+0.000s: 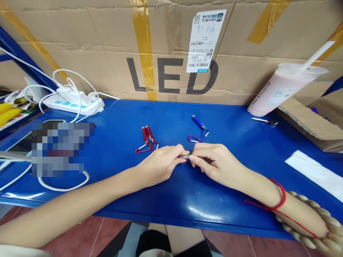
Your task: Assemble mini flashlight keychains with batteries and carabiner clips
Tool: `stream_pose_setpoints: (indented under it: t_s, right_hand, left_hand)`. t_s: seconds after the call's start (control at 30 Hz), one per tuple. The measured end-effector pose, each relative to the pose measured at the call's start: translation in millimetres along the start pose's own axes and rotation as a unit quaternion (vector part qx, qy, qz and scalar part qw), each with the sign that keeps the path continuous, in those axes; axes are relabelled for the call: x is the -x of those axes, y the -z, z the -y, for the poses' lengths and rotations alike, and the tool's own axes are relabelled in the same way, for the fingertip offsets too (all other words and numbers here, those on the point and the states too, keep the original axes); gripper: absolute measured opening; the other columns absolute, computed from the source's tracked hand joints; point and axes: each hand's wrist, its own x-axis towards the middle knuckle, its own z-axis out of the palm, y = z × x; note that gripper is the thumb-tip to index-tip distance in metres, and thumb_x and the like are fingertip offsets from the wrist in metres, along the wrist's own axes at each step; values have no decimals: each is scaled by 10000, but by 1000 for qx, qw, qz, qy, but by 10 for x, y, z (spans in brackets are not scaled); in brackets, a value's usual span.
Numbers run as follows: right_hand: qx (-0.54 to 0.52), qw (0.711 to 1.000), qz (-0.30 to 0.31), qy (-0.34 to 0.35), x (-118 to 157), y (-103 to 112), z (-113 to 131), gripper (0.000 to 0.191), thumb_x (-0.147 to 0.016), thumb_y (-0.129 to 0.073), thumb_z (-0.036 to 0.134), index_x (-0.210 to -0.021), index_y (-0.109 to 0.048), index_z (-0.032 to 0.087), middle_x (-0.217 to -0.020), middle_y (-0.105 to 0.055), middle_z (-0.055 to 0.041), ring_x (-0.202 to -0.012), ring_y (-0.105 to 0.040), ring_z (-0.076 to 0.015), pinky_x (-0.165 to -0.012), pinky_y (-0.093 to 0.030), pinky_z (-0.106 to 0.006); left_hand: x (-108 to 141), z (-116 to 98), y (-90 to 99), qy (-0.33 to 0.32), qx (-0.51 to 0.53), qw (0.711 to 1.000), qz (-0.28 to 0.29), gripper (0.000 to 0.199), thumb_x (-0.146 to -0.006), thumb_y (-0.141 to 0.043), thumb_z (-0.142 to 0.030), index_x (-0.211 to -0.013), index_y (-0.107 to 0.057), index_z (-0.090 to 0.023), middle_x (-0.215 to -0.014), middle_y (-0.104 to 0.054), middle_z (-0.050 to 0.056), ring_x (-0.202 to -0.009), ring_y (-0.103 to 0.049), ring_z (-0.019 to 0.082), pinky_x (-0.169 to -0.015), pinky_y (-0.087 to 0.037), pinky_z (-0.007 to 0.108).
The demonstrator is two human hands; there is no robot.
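Observation:
My left hand [167, 160] and my right hand [217, 160] meet above the table, both closed in a pinch. Between their fingertips is a small ribbed metal piece [184, 157], perhaps part of a mini flashlight; the fingers cover most of it. Just beyond my right hand lies a loose red-purple carabiner [193, 139]. Farther back is a blue mini flashlight [198, 122] with a blue carabiner [205, 133] on its end. Beyond my left hand, two red mini flashlights [147, 135] lie side by side, with red carabiners [143, 148] at their near ends.
A cardboard box [107, 46] marked LED stands behind the blue table [120, 121]. On the left are a white power strip [93, 107] with cables and a pixelated patch. To the right are a drink cup [284, 89], an open carton [308, 125] and white paper [316, 173].

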Motion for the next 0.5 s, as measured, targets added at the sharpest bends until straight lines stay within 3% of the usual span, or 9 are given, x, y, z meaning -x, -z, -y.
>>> stream_pose_setpoints:
  t_s: [0.13, 0.33, 0.5]
  right_hand:
    - [42, 999, -7, -2, 11, -16, -21, 336, -931, -408, 261, -660, -585, 168, -681, -606, -20, -645, -562, -113, -633, -407, -227]
    - [108, 994, -15, 8, 17, -17, -51, 337, -943, -402, 306, -724, -623, 177, -743, -648, -18, -714, -619, -118, -621, -415, -211]
    - [146, 978, -135, 57, 8, 19, -95, 221, -866, -558, 377, -832, -670, 190, -752, -641, 11, -561, -565, -61, -496, -388, -185]
  left_hand:
    - [-19, -12, 4, 39, 9, 999, 21, 164, -940, -376, -173, -1057, -491, -165, -990, -660, 42, -903, -630, 143, -804, -485, 246]
    - [-26, -4, -16, 56, -22, 998, 9, 185, -939, -372, -182, -1017, -540, -176, -981, -670, 31, -872, -628, 162, -793, -477, 275]
    - [-47, -53, 28, 128, -13, 992, -5, 215, -948, -354, -226, -1050, -542, -208, -962, -672, -2, -832, -640, 136, -714, -470, 222]
